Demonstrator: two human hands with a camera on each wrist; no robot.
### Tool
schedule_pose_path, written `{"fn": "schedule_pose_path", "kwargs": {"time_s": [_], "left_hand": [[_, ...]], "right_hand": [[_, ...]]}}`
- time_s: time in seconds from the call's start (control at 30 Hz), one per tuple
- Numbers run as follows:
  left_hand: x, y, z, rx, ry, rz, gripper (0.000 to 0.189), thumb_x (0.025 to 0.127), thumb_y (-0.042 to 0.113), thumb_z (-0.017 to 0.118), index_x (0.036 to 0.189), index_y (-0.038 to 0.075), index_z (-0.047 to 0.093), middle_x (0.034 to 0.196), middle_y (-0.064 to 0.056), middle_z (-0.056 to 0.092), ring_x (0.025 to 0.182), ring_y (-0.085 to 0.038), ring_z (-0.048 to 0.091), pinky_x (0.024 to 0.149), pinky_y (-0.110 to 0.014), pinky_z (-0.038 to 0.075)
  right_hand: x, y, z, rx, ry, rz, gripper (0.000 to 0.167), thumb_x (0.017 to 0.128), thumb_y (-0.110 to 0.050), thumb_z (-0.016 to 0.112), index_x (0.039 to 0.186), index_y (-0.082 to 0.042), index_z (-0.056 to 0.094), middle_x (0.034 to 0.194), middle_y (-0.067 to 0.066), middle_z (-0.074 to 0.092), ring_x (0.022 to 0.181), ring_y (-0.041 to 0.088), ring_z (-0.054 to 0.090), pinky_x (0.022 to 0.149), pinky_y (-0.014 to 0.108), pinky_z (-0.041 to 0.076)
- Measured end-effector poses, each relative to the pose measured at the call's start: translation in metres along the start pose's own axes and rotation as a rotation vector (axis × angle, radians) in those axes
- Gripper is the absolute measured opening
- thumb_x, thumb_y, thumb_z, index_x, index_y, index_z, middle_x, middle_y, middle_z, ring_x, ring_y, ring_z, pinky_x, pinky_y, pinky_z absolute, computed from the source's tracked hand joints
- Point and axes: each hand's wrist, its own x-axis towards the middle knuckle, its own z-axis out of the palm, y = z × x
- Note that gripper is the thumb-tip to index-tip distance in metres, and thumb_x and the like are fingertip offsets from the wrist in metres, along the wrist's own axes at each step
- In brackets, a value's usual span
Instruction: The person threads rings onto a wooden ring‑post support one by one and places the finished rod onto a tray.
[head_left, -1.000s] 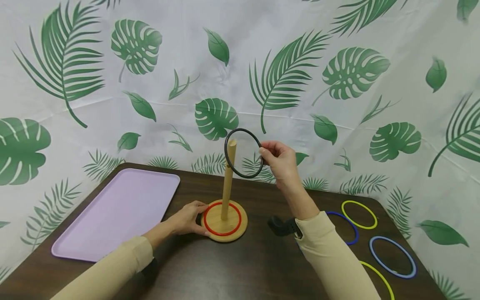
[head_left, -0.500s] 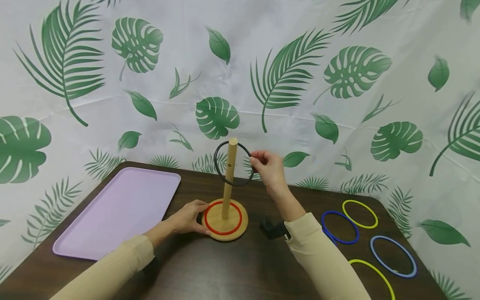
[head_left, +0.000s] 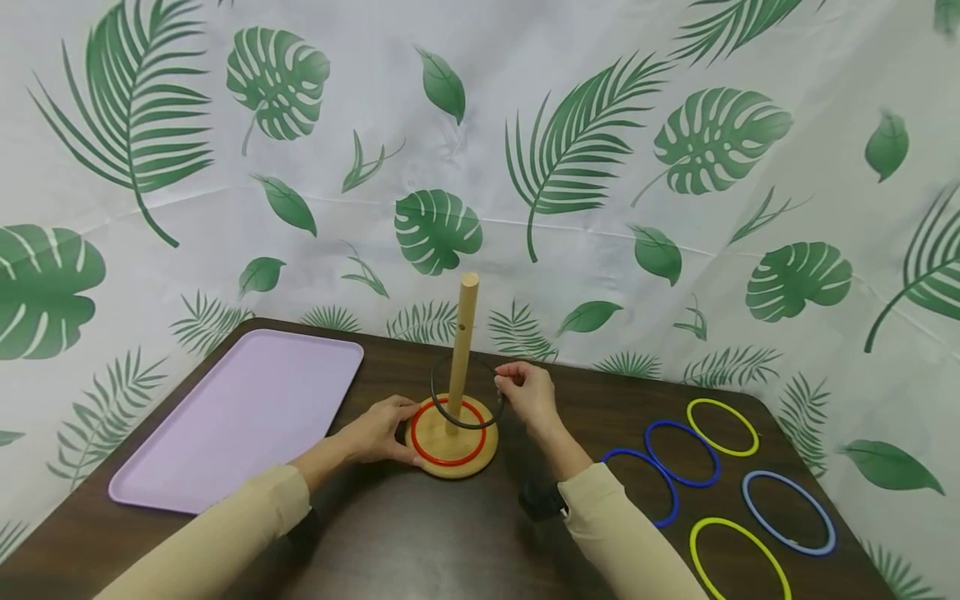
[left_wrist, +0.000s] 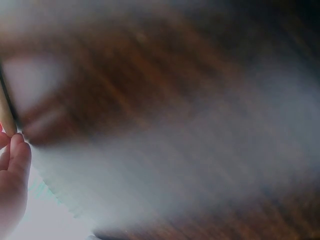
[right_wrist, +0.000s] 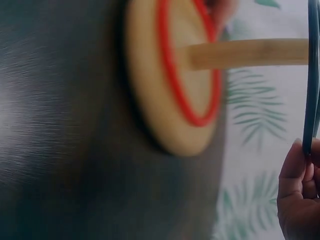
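A wooden ring-toss stand has a round base (head_left: 437, 442) and an upright post (head_left: 463, 337). Around the foot of the post, a red ring (head_left: 450, 463) lies flat on the base. My left hand (head_left: 377, 433) grips the left edge of the base, thumb in front and fingers behind. My right hand (head_left: 530, 398) pinches a black ring (head_left: 467, 427) by its right side. That ring encircles the lower post, tilted, above the base. In the right wrist view, thumb and fingertips pinch the dark ring (right_wrist: 311, 75). The left wrist view is mostly blurred.
A lilac tray (head_left: 247, 417) lies on the dark wooden table (head_left: 420, 542) at left. Right of the stand lie two blue rings (head_left: 646, 457), two yellow rings (head_left: 738, 526) and a light blue ring (head_left: 787, 544). A leaf-patterned cloth (head_left: 480, 125) hangs behind.
My right hand has brought the black ring left, over the post's top, then down along it and tilted it flatter. My left hand stays on the base.
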Motion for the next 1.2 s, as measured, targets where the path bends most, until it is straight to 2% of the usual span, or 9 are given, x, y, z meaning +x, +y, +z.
{"fn": "schedule_pose_path", "kwargs": {"time_s": [0.13,0.33,0.63,0.83,1.2], "left_hand": [[0.002,0.0,0.0,0.016,0.009,0.019,0.085,0.068,0.038,0.083,0.13,-0.01,0.05,0.127,-0.024,0.052,0.118,-0.038,0.049,0.1,-0.051,0.039],[0.003,-0.003,0.0,0.027,0.028,0.064,0.085,0.067,0.037,0.084,0.129,-0.01,0.05,0.124,-0.024,0.053,0.115,-0.038,0.051,0.099,-0.051,0.041],[0.003,-0.003,0.0,0.029,0.025,0.062,0.086,0.067,0.037,0.084,0.129,-0.011,0.05,0.124,-0.025,0.053,0.116,-0.039,0.051,0.099,-0.05,0.041],[0.003,-0.002,0.0,0.024,0.023,0.051,0.086,0.066,0.037,0.084,0.129,-0.01,0.05,0.125,-0.024,0.053,0.116,-0.038,0.051,0.099,-0.05,0.041],[0.001,-0.003,0.0,0.05,0.04,0.08,0.085,0.066,0.036,0.085,0.127,-0.013,0.05,0.122,-0.025,0.054,0.114,-0.039,0.052,0.097,-0.049,0.042]], "right_hand": [[-0.004,0.015,0.005,-0.064,-0.006,0.03,0.009,0.084,-0.002,0.066,0.09,0.005,0.069,0.07,0.007,0.064,0.058,0.007,0.053,0.051,0.019,0.043],[-0.008,0.026,0.012,-0.121,-0.015,0.058,0.008,0.084,-0.003,0.066,0.089,0.002,0.07,0.071,0.006,0.065,0.059,0.009,0.055,0.052,0.02,0.043],[-0.011,0.028,0.018,-0.211,-0.02,0.048,0.008,0.08,-0.004,0.067,0.086,0.0,0.072,0.072,0.005,0.066,0.062,0.008,0.051,0.058,0.022,0.043],[-0.012,0.028,0.021,-0.219,-0.018,0.053,0.008,0.077,-0.003,0.068,0.084,0.0,0.072,0.073,0.005,0.068,0.064,0.009,0.054,0.06,0.022,0.045],[-0.013,0.027,0.026,-0.281,-0.011,0.045,0.007,0.076,-0.006,0.07,0.082,-0.004,0.073,0.072,0.005,0.069,0.065,0.011,0.057,0.063,0.027,0.046]]}}
